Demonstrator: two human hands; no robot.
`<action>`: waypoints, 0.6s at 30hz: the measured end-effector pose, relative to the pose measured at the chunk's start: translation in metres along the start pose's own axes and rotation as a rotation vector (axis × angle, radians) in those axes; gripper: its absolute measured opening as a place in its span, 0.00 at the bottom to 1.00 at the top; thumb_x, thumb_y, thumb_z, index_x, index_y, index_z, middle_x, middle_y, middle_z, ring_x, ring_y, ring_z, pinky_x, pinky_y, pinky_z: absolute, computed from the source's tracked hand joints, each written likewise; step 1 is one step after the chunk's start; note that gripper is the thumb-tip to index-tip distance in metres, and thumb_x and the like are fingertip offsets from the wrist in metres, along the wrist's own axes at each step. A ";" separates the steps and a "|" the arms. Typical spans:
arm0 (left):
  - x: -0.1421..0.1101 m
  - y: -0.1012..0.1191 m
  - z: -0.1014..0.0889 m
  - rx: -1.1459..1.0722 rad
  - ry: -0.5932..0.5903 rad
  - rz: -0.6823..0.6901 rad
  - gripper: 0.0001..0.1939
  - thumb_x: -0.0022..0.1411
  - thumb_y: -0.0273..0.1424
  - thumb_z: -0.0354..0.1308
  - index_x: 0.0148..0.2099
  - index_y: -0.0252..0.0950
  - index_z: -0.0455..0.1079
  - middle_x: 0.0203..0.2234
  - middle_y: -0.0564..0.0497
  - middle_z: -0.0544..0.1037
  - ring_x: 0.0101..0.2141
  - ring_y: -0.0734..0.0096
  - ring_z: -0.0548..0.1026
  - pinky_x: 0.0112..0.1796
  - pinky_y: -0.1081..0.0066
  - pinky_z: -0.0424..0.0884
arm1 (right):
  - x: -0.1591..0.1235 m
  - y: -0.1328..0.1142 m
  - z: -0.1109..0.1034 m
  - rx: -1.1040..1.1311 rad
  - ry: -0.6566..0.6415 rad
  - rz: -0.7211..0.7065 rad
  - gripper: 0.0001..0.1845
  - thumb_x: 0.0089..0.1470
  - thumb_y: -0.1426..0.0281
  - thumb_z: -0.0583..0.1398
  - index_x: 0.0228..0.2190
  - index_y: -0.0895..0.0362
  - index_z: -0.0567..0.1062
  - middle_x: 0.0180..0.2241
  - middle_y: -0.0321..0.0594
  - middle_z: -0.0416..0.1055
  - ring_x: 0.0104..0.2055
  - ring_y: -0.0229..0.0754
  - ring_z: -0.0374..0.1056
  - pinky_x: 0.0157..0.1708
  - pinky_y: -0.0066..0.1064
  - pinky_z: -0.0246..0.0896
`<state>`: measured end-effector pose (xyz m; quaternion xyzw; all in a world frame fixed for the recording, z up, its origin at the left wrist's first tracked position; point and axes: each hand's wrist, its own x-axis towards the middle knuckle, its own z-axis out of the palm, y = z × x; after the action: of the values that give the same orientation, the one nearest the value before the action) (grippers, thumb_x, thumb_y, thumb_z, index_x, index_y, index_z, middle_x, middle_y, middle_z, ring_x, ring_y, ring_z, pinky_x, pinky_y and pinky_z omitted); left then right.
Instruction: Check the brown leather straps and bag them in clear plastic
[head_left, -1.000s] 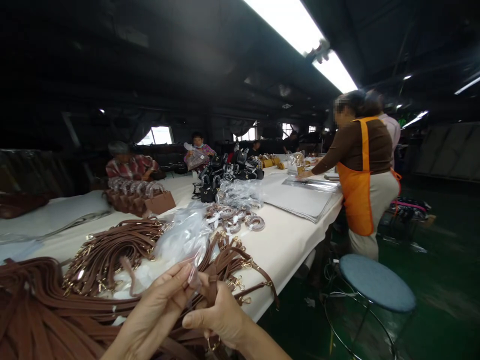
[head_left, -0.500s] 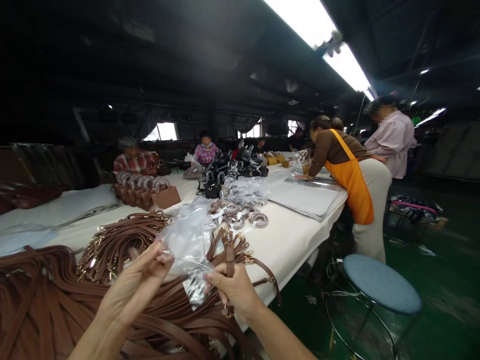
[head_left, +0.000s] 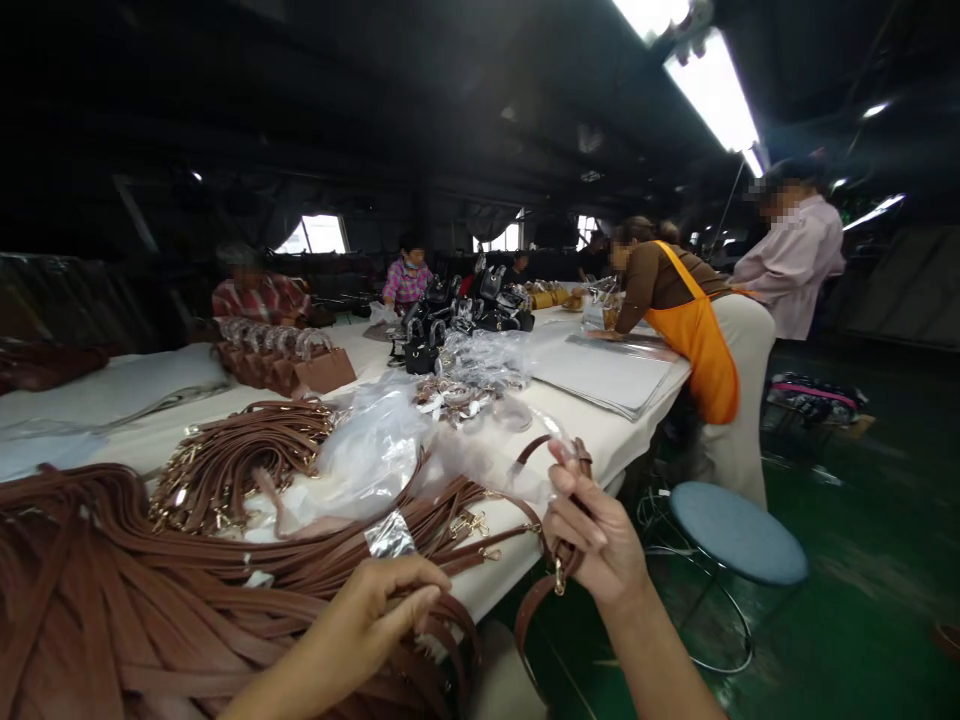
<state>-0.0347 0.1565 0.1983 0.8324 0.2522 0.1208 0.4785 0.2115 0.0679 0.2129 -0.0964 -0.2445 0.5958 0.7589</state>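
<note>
My right hand [head_left: 596, 535] is raised beyond the table's edge, its fingers closed round a brown strap [head_left: 534, 610] with a gold buckle. Part of the strap hangs below the hand, and a piece of clear plastic shows at the fingertips. Lower down, my left hand [head_left: 364, 625] hovers over a heap of long brown straps [head_left: 97, 590], thumb and forefinger apart, with nothing visible between them. Clear plastic bags [head_left: 375, 435] lie on the straps ahead of it. A bundle of coiled straps with gold clasps [head_left: 247, 455] is left of the bags.
Brown handbags [head_left: 322, 370] stand in a row at the left; black handbags [head_left: 424, 345] are piled mid-table. Grey sheets [head_left: 607, 375] lie near a person in an orange apron [head_left: 701, 330]. A blue round stool [head_left: 739, 530] stands at the right on the green floor.
My right hand has moved right and up with the strap. My left hand has let go of the plastic bag and come down toward me. The bag now rests on the table.
</note>
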 end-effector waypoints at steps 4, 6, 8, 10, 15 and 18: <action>0.013 -0.003 0.017 -0.398 -0.063 -0.041 0.31 0.59 0.50 0.62 0.61 0.42 0.67 0.53 0.43 0.75 0.53 0.54 0.72 0.53 0.60 0.67 | -0.015 -0.007 -0.001 0.007 -0.019 -0.054 0.09 0.56 0.72 0.65 0.41 0.54 0.79 0.24 0.26 0.68 0.12 0.19 0.37 0.11 0.12 0.38; 0.018 0.000 0.041 -0.669 -0.191 -0.035 0.40 0.55 0.53 0.64 0.65 0.42 0.62 0.57 0.39 0.72 0.57 0.49 0.69 0.55 0.54 0.66 | -0.024 0.004 0.002 -0.049 -0.042 -0.018 0.08 0.57 0.67 0.65 0.39 0.55 0.79 0.18 0.25 0.64 0.11 0.20 0.36 0.10 0.14 0.37; 0.021 0.005 0.066 -0.897 -0.227 0.000 0.44 0.52 0.56 0.64 0.65 0.43 0.61 0.59 0.38 0.69 0.61 0.47 0.65 0.59 0.52 0.62 | -0.034 0.018 0.000 -0.127 -0.043 0.024 0.08 0.57 0.64 0.65 0.36 0.55 0.80 0.13 0.24 0.58 0.11 0.22 0.38 0.11 0.15 0.37; 0.022 0.012 0.083 -1.114 -0.186 0.025 0.45 0.51 0.59 0.62 0.66 0.42 0.61 0.61 0.39 0.68 0.64 0.47 0.60 0.62 0.51 0.57 | -0.047 0.032 -0.012 -0.240 -0.015 0.069 0.11 0.54 0.62 0.67 0.31 0.57 0.80 0.10 0.24 0.55 0.10 0.23 0.41 0.12 0.17 0.38; 0.027 0.015 0.085 -1.501 0.172 -0.119 0.28 0.64 0.48 0.58 0.59 0.36 0.69 0.50 0.39 0.76 0.56 0.51 0.70 0.60 0.51 0.64 | -0.087 0.045 -0.058 -0.498 0.071 0.207 0.21 0.50 0.56 0.69 0.27 0.65 0.79 0.10 0.31 0.61 0.10 0.23 0.46 0.12 0.19 0.36; 0.031 0.004 0.080 -1.496 0.421 -0.224 0.14 0.67 0.30 0.57 0.51 0.30 0.74 0.29 0.49 0.75 0.36 0.67 0.77 0.51 0.59 0.75 | -0.112 0.040 -0.081 -0.357 0.214 0.270 0.19 0.55 0.58 0.66 0.37 0.62 0.80 0.14 0.32 0.65 0.11 0.21 0.42 0.11 0.17 0.33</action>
<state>0.0280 0.1129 0.1597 0.2182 0.2715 0.3647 0.8635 0.1979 -0.0162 0.0971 -0.3234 -0.2492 0.6256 0.6648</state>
